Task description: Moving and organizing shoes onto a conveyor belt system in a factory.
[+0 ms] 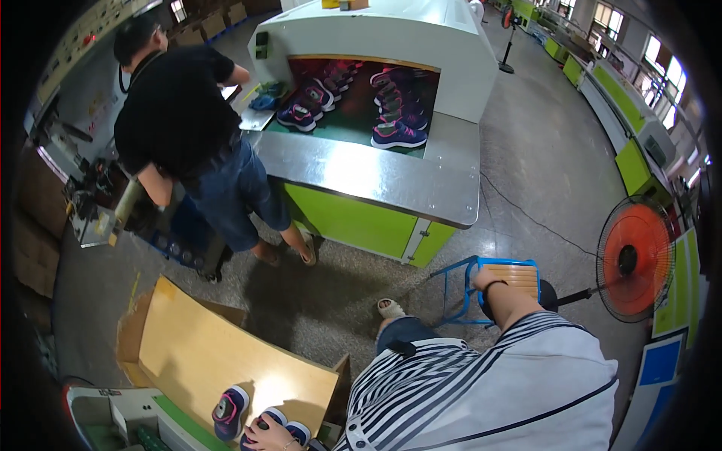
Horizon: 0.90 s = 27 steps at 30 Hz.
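My left hand (268, 436) is at the lower edge, its fingers curled over a dark navy and pink sneaker (275, 414) on the pale wooden tabletop (199, 342). Close to its left stands another sneaker (230, 412) of the same kind, with a white sole. Part of a further shoe (299, 431) shows to the right of the hand. Out to my right, my right hand (482, 279) is closed on the edge of a stool (511, 276) with a blue metal frame and a slatted wooden seat. The stool hides some of its fingers.
Ahead stands a white and green tunnel machine (353, 218), with rows of sneakers (398, 134) on its belt. A co-worker (180, 113) in a black shirt stands at its left. An orange floor fan (635, 258) is at the right, its cable (538, 216) crossing the floor.
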Motion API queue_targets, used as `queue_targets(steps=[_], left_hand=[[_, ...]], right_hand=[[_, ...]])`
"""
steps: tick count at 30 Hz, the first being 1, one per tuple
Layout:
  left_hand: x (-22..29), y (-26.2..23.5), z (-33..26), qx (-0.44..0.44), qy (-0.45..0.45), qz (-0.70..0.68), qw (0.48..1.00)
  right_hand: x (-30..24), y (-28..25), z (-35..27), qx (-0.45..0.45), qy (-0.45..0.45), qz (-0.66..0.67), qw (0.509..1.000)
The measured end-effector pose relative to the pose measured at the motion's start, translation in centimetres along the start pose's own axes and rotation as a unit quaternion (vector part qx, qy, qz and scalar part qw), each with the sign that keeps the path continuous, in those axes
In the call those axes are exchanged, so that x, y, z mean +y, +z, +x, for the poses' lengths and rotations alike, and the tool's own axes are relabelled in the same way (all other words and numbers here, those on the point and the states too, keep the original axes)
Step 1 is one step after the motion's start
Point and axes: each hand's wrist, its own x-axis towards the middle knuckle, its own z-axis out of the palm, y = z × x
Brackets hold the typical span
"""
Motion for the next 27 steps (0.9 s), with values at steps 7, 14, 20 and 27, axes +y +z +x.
queue_targets(steps=[7, 14, 20, 27], left_hand=[[-0.1, 0.8, 0.5, -0.012, 0.01, 0.035, 0.999], [0.1, -0.3, 0.0, -0.025, 0.009, 0.024, 0.999], [0.8, -1.3, -0.1, -0.039, 0.0, 0.019, 0.999], [-0.5, -1.3, -0.2, -0.068, -0.009, 0.037, 0.997]], right_hand=[[-3.7, 3.0, -4.9, -0.23, -0.285, -0.134, 0.921], [-11.6, -2.0, -6.1, -0.109, -0.349, 0.082, 0.927], [-7.3, -2.0, -4.2, -0.115, -0.326, -0.04, 0.938], [-1.0, -1.3, 0.7, -0.165, -0.282, -0.125, 0.937]])
